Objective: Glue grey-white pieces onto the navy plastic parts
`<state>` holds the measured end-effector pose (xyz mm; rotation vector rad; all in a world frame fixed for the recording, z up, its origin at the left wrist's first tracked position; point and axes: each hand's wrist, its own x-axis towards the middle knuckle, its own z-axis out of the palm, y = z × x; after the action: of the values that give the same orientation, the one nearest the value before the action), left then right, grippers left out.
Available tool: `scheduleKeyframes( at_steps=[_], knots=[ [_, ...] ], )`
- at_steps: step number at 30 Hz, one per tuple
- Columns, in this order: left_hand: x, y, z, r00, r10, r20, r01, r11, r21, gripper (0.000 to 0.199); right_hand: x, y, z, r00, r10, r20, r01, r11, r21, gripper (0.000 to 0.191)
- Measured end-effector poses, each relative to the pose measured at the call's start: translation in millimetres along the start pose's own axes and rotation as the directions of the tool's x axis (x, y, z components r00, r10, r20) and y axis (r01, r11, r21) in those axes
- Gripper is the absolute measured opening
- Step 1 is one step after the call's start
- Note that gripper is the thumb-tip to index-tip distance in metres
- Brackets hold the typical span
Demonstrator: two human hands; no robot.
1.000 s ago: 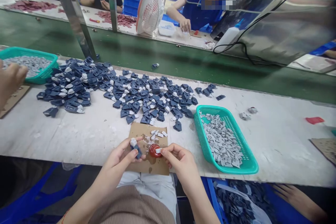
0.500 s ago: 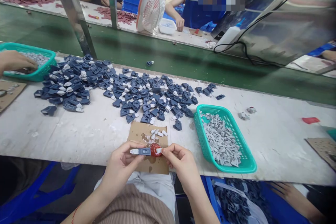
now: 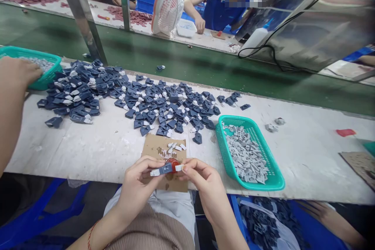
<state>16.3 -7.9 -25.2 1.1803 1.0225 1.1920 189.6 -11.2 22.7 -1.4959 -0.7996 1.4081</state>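
My left hand [image 3: 140,177] pinches a dark blue plastic piece [image 3: 166,168] with a light grey tip pointing left. Between the fingers of my right hand [image 3: 202,175] is a small light grey plastic piece [image 3: 179,168], close to the blue piece's right end; whether they touch I cannot tell. Behind both lies a round red dish [image 3: 173,163], partly covered by the pieces and fingers. It sits on a stained cardboard sheet [image 3: 150,144], where several loose grey pieces [image 3: 175,147] lie above the dish.
A green basket [image 3: 277,181] of grey pieces stands to the right. Heaps of dark blue pieces [image 3: 172,105] spread across the table's far side. A co-worker's hand [image 3: 22,70] reaches over another green basket [image 3: 52,74] at left. Beyond runs a green belt [image 3: 131,50].
The blue piece in my left hand has tilted, its grey tip now lower. My right hand still holds the grey piece. At left, the co-worker's arm has come further into view.
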Motion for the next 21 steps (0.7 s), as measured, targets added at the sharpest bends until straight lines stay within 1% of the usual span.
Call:
scheduleKeyframes(
  at_steps=[3, 6, 8, 15, 21],
  knots=[
    [-0.9, 2.7, 1.2, 1.0, 0.012, 0.004, -0.012, 1.0, 0.001, 0.007, -2.3, -1.0, 6.5, 0.999, 0.0, 0.036, -0.001, 0.999, 0.033, 0.027],
    [-2.1, 5.9, 1.0, 1.0, 0.01, 0.002, -0.01, 1.0, 0.011, 0.006, -0.5, 2.5, 8.6, 0.997, 0.009, 0.082, -0.01, 1.0, 0.017, 0.027],
    [-2.8, 7.6, 0.9, 1.0, 0.01, -0.006, -0.01, 1.0, 0.018, 0.005, 0.7, 3.9, 8.8, 0.996, 0.015, 0.093, -0.017, 1.0, 0.019, 0.028],
    [-2.8, 10.3, 2.3, 0.998, 0.053, -0.041, -0.052, 0.998, 0.025, 0.006, -2.4, 0.4, 12.6, 0.997, 0.033, 0.07, -0.033, 0.999, 0.003, 0.028],
    [-2.8, 10.1, 3.9, 0.994, 0.103, -0.045, -0.1, 0.993, 0.061, 0.011, -3.4, 0.0, 14.8, 0.997, 0.033, 0.074, -0.033, 0.999, -0.001, 0.029]
  ],
)
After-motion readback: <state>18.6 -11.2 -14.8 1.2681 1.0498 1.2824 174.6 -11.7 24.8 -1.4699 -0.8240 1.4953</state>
